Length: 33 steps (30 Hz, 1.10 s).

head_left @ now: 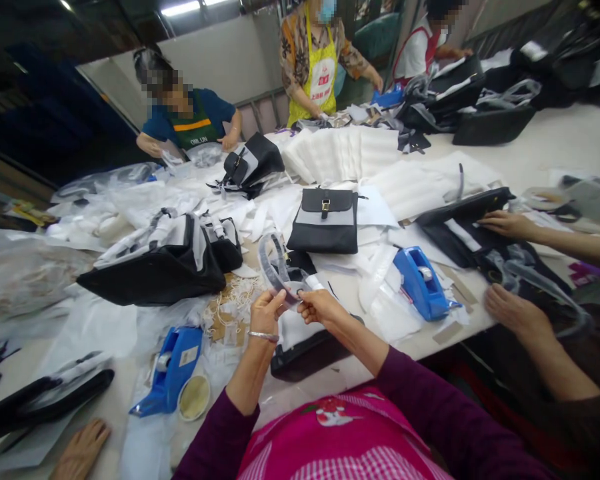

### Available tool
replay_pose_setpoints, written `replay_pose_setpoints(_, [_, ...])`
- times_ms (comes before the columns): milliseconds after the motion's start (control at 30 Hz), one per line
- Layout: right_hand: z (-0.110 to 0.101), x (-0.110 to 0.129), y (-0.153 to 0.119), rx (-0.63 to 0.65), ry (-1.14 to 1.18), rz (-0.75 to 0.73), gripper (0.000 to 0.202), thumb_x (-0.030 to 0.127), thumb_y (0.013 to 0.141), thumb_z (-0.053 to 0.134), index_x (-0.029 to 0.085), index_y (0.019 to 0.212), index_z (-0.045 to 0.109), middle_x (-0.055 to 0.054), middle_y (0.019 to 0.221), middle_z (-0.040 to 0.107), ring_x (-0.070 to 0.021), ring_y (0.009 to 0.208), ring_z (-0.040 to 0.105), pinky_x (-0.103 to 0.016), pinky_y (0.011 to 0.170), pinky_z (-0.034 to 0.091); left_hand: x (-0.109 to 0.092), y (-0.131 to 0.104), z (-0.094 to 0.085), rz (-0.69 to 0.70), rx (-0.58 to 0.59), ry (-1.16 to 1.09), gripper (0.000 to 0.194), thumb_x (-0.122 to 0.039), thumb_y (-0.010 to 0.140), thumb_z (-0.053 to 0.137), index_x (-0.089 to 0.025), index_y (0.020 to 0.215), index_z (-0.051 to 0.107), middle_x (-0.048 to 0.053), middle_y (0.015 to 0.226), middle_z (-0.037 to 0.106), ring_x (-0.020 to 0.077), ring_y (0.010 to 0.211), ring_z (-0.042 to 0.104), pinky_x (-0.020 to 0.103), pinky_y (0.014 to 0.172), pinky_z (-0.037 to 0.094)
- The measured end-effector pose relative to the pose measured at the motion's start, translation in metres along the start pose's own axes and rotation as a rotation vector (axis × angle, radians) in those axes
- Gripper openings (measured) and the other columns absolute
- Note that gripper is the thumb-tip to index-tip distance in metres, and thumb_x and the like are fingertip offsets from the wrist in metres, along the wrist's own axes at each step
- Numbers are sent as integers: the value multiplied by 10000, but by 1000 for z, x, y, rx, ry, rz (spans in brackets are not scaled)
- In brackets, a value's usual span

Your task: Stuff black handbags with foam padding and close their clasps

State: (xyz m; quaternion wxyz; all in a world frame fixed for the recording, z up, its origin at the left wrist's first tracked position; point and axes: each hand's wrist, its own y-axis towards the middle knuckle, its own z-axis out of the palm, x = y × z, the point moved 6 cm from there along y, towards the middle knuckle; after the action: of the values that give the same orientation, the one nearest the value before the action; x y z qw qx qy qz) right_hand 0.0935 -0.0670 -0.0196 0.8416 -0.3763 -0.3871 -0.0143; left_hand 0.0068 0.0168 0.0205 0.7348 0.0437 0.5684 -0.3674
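A looped bag handle (269, 261) in clear plastic wrap rises above my hands. My left hand (266, 313), with a bracelet at its wrist, is closed on the handle's lower part. Close beside it, my right hand (320, 307) pinches the handle's end; the fingers hide the exact grip. Under my hands and forearms lies a black bag (300, 357) with white wrapping on it. Just beyond stands a small black and grey bag (325, 223) with a gold clasp on its flap.
Blue tape dispensers (173, 370) (423, 283) stand left and right, one near a round tub (194, 398). A large black bag (155, 273) lies left. Co-workers' hands (517, 317) handle a bag at right; another person's hand (83, 447) rests lower left. White foam sheets (340, 153) lie beyond.
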Motion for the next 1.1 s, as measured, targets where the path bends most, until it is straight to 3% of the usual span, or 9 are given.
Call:
replay_pose_setpoints(133, [10, 13, 0, 30, -214, -78, 74, 164, 770, 529, 147, 712, 572, 5, 488, 587, -87, 342, 474, -190, 337, 391, -5, -1, -6, -46, -11, -30, 336, -245, 598, 777, -125, 892, 667, 31, 751, 708, 145, 654, 661, 254, 635, 531])
replay_pose_setpoints(200, [15, 20, -2, 57, -381, -155, 127, 139, 735, 514, 157, 809, 615, 29, 458, 569, -99, 330, 472, -193, 330, 374, -6, -2, -8, -88, -10, -42, 361, -245, 599, 770, -132, 924, 662, 31, 766, 710, 148, 625, 660, 260, 603, 534])
replay_pose_setpoints(367, [29, 42, -13, 119, -819, -543, 274, 143, 775, 459, 212, 912, 686, 39, 484, 572, -93, 392, 502, -195, 433, 382, -7, -4, -9, -162, 4, -83, 416, -239, 634, 748, -131, 1020, 638, 42, 783, 710, 163, 606, 666, 287, 593, 550])
replay_pose_setpoints(467, [34, 53, -24, 72, -1036, -780, 309, 132, 805, 454, 249, 949, 701, 9, 588, 629, -120, 534, 563, -221, 560, 395, -7, -5, -7, -185, 6, -129, 401, -229, 668, 718, -115, 1043, 631, 52, 779, 712, 162, 585, 664, 280, 584, 547])
replay_pose_setpoints(533, [37, 56, -28, 47, -1144, -857, 304, 147, 813, 484, 270, 994, 694, -12, 681, 663, -147, 630, 587, -236, 614, 386, -7, -5, -7, -213, -4, -145, 379, -230, 690, 693, -106, 1044, 634, 58, 764, 711, 166, 579, 664, 278, 575, 541])
replay_pose_setpoints(767, [37, 57, -26, 165, -1073, -926, 278, 172, 827, 512, 274, 1036, 663, -23, 810, 663, -161, 777, 584, -238, 732, 391, -13, -10, -3, -215, 124, -136, 378, -187, 654, 705, -109, 1018, 644, 41, 733, 692, 158, 660, 662, 277, 673, 536])
replay_pose_setpoints(833, [34, 59, -25, 126, -992, -910, 241, 190, 843, 498, 262, 1012, 654, -11, 789, 650, -152, 739, 576, -243, 718, 394, -14, -10, -2, -171, 126, -106, 395, -175, 627, 736, -117, 1006, 640, 31, 737, 687, 154, 656, 659, 271, 669, 531])
replay_pose_setpoints(967, [20, 63, -27, -149, -758, -806, 169, 259, 856, 503, 217, 837, 666, -6, 718, 594, -145, 689, 534, -261, 689, 387, -9, -7, -8, 13, -22, -95, 500, -167, 593, 771, -138, 1067, 611, 42, 866, 706, 160, 704, 669, 272, 698, 528])
replay_pose_setpoints(1100, [25, 50, -19, -122, -607, -601, 179, 324, 763, 618, 195, 646, 657, 11, 630, 522, -137, 618, 463, -266, 603, 362, 8, -6, -13, 97, -139, -15, 603, -182, 596, 782, -179, 1163, 576, 33, 897, 712, 174, 808, 670, 266, 744, 517])
